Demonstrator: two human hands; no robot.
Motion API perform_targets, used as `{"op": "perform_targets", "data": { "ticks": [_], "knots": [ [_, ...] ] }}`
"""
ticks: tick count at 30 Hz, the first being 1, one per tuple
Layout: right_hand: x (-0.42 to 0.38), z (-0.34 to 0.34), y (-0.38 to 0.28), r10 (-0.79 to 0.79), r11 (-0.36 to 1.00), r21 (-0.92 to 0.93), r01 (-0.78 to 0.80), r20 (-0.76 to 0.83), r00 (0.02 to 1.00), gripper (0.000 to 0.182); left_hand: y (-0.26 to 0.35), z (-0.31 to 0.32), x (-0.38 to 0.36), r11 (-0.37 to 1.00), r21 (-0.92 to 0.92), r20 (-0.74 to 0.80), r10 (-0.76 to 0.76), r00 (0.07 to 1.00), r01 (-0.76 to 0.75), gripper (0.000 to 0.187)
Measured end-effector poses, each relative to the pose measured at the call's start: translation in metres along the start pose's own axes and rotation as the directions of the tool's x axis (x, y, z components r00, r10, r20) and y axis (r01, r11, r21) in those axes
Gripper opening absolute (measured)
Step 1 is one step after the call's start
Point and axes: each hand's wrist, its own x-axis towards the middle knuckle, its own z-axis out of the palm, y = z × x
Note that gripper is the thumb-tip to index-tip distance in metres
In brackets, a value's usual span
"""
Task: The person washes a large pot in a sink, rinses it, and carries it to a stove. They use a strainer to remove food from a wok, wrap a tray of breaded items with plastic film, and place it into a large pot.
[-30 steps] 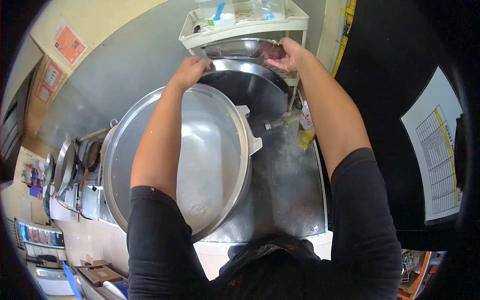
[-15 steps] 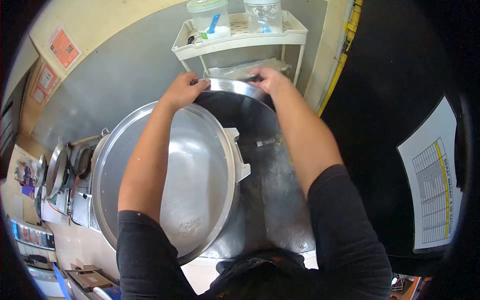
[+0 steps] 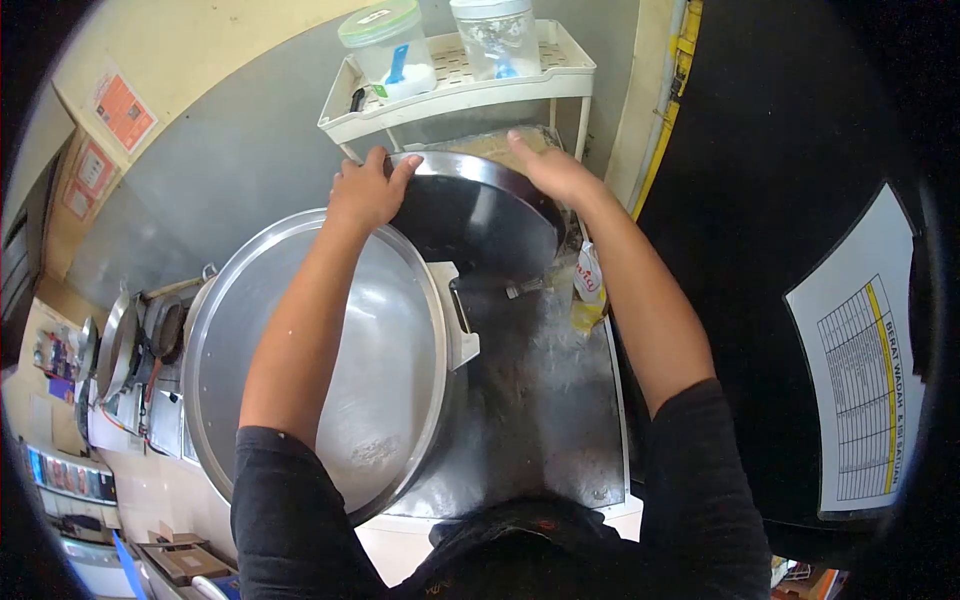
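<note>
Steel bowl (image 3: 475, 215) gripped at its rim by my left hand (image 3: 365, 190) and right hand (image 3: 550, 165), held tilted above the counter's (image 3: 545, 400) far edge beside the big pot (image 3: 330, 350); not yet set down.

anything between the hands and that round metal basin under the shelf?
No. The left hand and right hand both grip the rim of the round metal basin directly; nothing visible sits between them.

A white sheet (image 3: 872, 395) on the dark wall had a table headed "BERAT WADAH". The orange posters (image 3: 122, 98) and the yellow packet (image 3: 588, 290) were too small to read.
</note>
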Motion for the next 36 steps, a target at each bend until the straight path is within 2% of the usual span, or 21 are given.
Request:
{"op": "perform_targets", "data": {
  "ticks": [2, 3, 6, 7, 10, 11, 14, 17, 20, 22, 24, 26, 28, 29, 31, 32, 33, 34, 35, 36],
  "knots": [
    [-0.031, 0.007, 0.001, -0.274, 0.959, 0.040, 0.280, -0.101, 0.956, 0.075, 0.017, 0.006, 0.001, 0.993, 0.040, -0.032, -0.112, 0.993, 0.114, 0.074],
    [-0.029, 0.023, 0.011, -0.406, 0.912, -0.042, 0.408, -0.225, 0.886, 0.065, 0.024, 0.006, 0.002, 0.984, 0.060, -0.049, -0.167, 0.985, 0.170, 0.073],
    [-0.024, 0.035, 0.025, -0.537, 0.830, -0.043, 0.556, -0.325, 0.778, 0.048, 0.031, -0.003, 0.000, 0.979, 0.129, 0.005, -0.161, 0.987, 0.159, 0.077],
    [-0.020, 0.030, 0.025, -0.477, 0.872, 0.015, 0.490, -0.201, 0.856, 0.056, 0.029, -0.007, -0.003, 0.985, 0.133, 0.024, -0.115, 0.993, 0.111, 0.080],
    [-0.030, 0.027, 0.006, -0.477, 0.879, 0.033, 0.477, 0.116, 0.871, 0.062, 0.023, -0.037, -0.020, 0.994, 0.111, 0.188, -0.042, 0.981, 0.021, 0.084],
    [-0.037, 0.030, 0.002, -0.491, 0.871, 0.047, 0.489, 0.108, 0.864, 0.066, 0.007, -0.034, -0.017, 0.995, 0.096, 0.171, -0.037, 0.985, 0.020, 0.088],
    [-0.055, 0.033, -0.005, -0.493, 0.870, 0.023, 0.493, 0.056, 0.868, 0.070, 0.000, -0.062, -0.045, 0.998, 0.049, 0.121, -0.045, 0.992, 0.040, 0.082],
    [-0.066, 0.036, -0.002, -0.468, 0.883, 0.042, 0.467, 0.030, 0.883, 0.075, -0.012, -0.089, -0.075, 0.999, 0.022, 0.036, 0.031, 0.999, -0.032, 0.081],
    [-0.080, 0.037, -0.001, -0.409, 0.906, 0.031, 0.423, -0.199, 0.891, 0.079, -0.012, -0.126, -0.127, 0.994, -0.015, -0.073, 0.103, 0.992, -0.105, 0.068],
    [-0.093, 0.034, -0.003, -0.392, 0.912, 0.012, 0.410, -0.270, 0.880, 0.077, -0.019, -0.153, -0.166, 0.985, -0.020, -0.147, 0.165, 0.975, -0.170, 0.051],
    [-0.107, 0.032, -0.003, -0.373, 0.916, 0.011, 0.402, -0.348, 0.860, 0.075, -0.020, -0.173, -0.218, 0.966, -0.164, -0.288, 0.144, 0.947, -0.197, 0.033],
    [-0.117, 0.036, -0.002, -0.352, 0.914, 0.032, 0.403, -0.429, 0.832, 0.074, -0.051, -0.188, -0.273, 0.847, -0.467, -0.342, 0.091, 0.935, -0.253, 0.019],
    [-0.109, 0.042, 0.012, -0.330, 0.889, 0.091, 0.448, -0.550, 0.767, 0.062, -0.044, -0.199, -0.345, 0.788, -0.563, -0.325, 0.066, 0.944, -0.249, 0.013],
    [-0.107, 0.041, 0.017, -0.300, 0.875, 0.136, 0.464, -0.599, 0.742, 0.059, -0.042, -0.199, -0.383, 0.772, -0.620, -0.286, -0.054, 0.957, -0.142, 0.016],
    [-0.129, 0.036, 0.016, -0.268, 0.867, 0.136, 0.479, -0.683, 0.679, 0.050, -0.063, -0.181, -0.458, 0.759, -0.642, -0.332, -0.150, 0.931, -0.106, 0.025],
    [-0.149, 0.035, 0.010, -0.252, 0.866, 0.129, 0.483, -0.722, 0.645, 0.043, -0.066, -0.165, -0.492, 0.634, -0.765, -0.325, -0.234, 0.916, -0.110, 0.031],
    [-0.178, 0.032, -0.001, -0.232, 0.857, 0.176, 0.485, -0.709, 0.666, 0.033, -0.068, -0.146, -0.523, 0.461, -0.885, -0.256, -0.369, 0.893, -0.063, 0.036],
    [-0.200, 0.042, -0.006, -0.261, 0.757, 0.246, 0.606, -0.736, 0.625, 0.024, -0.057, -0.127, -0.544, 0.316, -0.948, -0.194, -0.487, 0.852, -0.035, 0.039],
    [-0.229, 0.050, -0.010, -0.319, 0.704, 0.289, 0.649, -0.687, 0.653, 0.013, -0.055, -0.102, -0.570, 0.128, -0.990, -0.120, -0.609, 0.784, -0.053, 0.043],
    [-0.265, 0.059, -0.019, -0.415, 0.607, 0.376, 0.700, -0.601, 0.683, 0.013, -0.049, -0.082, -0.590, -0.039, -0.999, 0.012, -0.765, 0.643, -0.029, 0.050]
  ]
}}
